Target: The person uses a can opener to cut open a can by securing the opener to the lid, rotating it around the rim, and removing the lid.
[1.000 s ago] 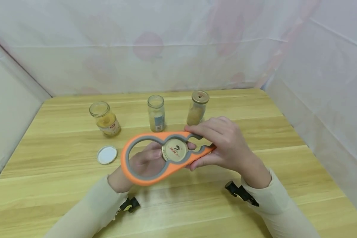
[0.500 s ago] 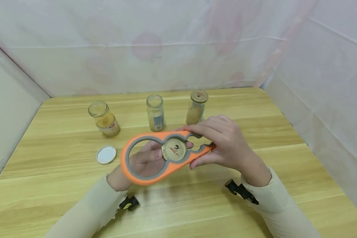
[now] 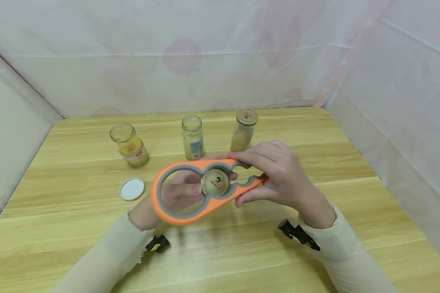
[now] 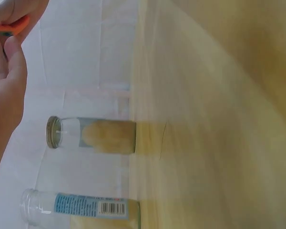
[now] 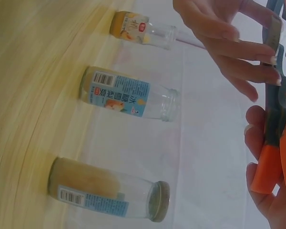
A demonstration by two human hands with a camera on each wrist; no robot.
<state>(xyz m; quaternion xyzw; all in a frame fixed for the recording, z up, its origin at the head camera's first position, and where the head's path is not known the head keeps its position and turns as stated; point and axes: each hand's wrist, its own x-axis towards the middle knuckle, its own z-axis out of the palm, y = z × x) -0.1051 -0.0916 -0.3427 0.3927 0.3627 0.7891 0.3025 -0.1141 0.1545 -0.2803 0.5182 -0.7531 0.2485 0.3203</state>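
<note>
My right hand (image 3: 276, 173) grips the narrow handle end of an orange and grey jar opener (image 3: 176, 220), held above the table. A round gold jar lid (image 3: 216, 182) sits within the opener's middle opening. Beneath the tool, my left hand (image 3: 181, 190) pinches this lid, the thumb at its left edge and fingers under it; part of the hand shows through the large ring. In the right wrist view, the left fingers (image 5: 248, 55) reach the lid's thin edge. No jar is under the lid.
Behind the hands stand an open jar with yellow contents (image 3: 133, 152), an open jar with a blue label (image 3: 193, 142) and a gold-lidded jar (image 3: 242, 136). A white-faced lid (image 3: 132, 189) lies on the wooden table (image 3: 220, 260) at left. Curtains surround the back and sides.
Both hands, with opener and lid, have shifted very slightly up in the head view. The gold lid has tilted a little within the opener. The jars stay put.
</note>
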